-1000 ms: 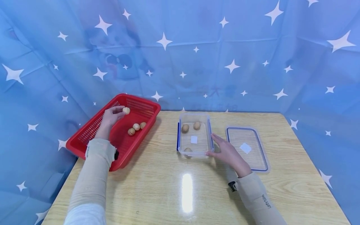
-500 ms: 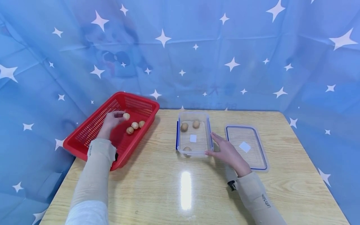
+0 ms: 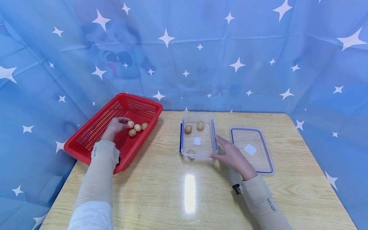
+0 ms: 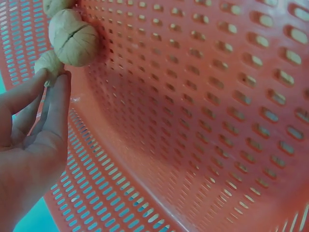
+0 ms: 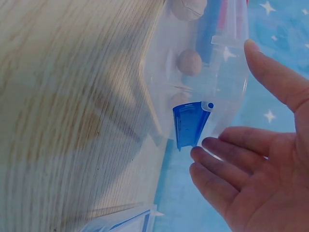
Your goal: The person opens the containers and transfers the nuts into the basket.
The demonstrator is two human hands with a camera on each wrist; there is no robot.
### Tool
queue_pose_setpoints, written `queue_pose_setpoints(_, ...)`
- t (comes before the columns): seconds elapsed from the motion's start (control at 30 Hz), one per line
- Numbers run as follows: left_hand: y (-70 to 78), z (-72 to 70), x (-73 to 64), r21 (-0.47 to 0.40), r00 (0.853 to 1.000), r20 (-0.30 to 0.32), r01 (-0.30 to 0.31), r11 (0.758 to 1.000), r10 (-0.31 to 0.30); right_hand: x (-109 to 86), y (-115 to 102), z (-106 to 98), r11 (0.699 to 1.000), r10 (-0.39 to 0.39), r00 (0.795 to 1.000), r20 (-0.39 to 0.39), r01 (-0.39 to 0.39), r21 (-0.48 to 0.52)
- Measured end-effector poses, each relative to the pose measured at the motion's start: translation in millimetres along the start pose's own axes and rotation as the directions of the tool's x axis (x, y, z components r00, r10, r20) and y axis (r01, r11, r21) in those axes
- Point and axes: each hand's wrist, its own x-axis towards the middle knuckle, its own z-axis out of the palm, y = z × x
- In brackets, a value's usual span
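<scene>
My left hand (image 3: 115, 126) reaches inside the red plastic basket (image 3: 141, 142) and pinches a walnut (image 4: 47, 65) between thumb and fingertips. Right beside it on the basket floor lie three more walnuts (image 3: 137, 127), close together. A clear plastic container (image 3: 205, 147) with blue clips stands lidless at mid-table, holding three walnuts (image 3: 200, 126) spread apart. My right hand (image 3: 233, 156) is at its right side, fingers spread and fairly straight, thumb by the near right corner. In the right wrist view the palm faces the container, with fingertips near a hanging blue clip (image 5: 190, 123).
The container's clear lid (image 3: 260, 163) with a blue seal lies flat on the wooden table (image 3: 161, 191), to the right beyond my right hand. A blue star-patterned curtain (image 3: 184, 57) closes off the back and sides.
My left hand has come down and slightly right with the walnut, bringing it up against the others in the basket. The right hand stays by the container.
</scene>
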Motion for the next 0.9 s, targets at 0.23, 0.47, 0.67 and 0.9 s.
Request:
queue_pose_setpoints(0.23,-5.5,0.7,3.7,0.019,0.999,0.032,0.026,0.999,-0.027,0.7,0.2,0.6,1.000,-0.005,1.000,0.000,0.005,0.001)
queue_pose_setpoints(0.47,-5.9,0.5,3.5,0.009,0.994,0.077,0.080,0.997,-0.081,-0.2,-0.5,-0.2,1.000,-0.003,1.000,0.000,0.003,-0.003)
queue_pose_setpoints(0.67,-8.9,2.4,3.5,0.051,0.995,0.088,0.035,0.998,-0.040,-1.4,-0.3,-0.9,1.000,-0.004,1.000,-0.010,0.004,-0.003)
queue_pose_setpoints(0.9,-15.3,3.9,5.0,0.049,0.992,0.118,0.046,0.998,-0.051,-0.1,1.0,-0.8,1.000,-0.009,1.000,-0.006,0.009,-0.017)
